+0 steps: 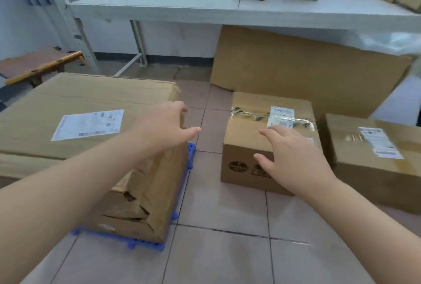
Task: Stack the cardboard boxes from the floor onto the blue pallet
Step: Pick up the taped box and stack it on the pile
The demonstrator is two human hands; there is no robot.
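Note:
A big, battered cardboard box [75,99] with a white label lies on the blue pallet [145,244], whose edge shows at its front and right. My left hand [164,124] hovers open over that box's right edge. A smaller taped box [248,153] stands on the tiled floor in the middle. My right hand [289,158] is open with fingers spread, over that box's near top edge; contact is unclear. Another labelled box [373,165] sits on the floor to the right.
A large flat cardboard sheet [307,69] leans against the wall under a white shelf [182,8] that carries several boxes. A wooden bench [41,65] stands at the far left. Bare floor tiles [218,256] lie in front of me.

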